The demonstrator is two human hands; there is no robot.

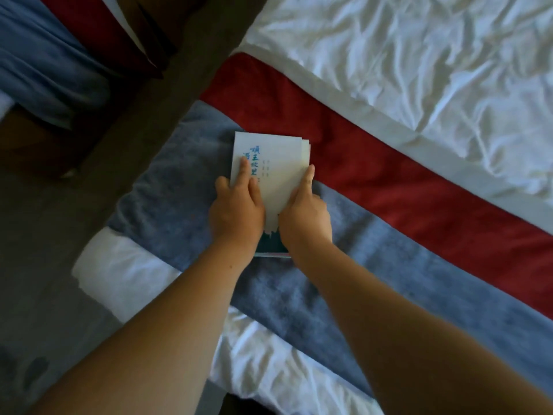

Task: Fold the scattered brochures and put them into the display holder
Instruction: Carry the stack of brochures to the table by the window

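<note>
While left hand (236, 211) presses brochure (278, 163) flat-fingered, right hand (305, 217) grip mostly hidden, unclear.

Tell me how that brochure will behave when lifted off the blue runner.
Thin folded brochure: probably light and floppy. Its layers fan at the far corner, so it may spring open once the left hand and right hand stop pressing.

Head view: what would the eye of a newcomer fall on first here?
First, the white brochure with blue characters, in the middle, lying on the grey-blue band of a bed cover. Both hands are on it: the left hand presses flat on its left side, and the right hand has a forefinger along its right edge. Behind it run a red band and a crumpled white sheet, upper right.
</note>
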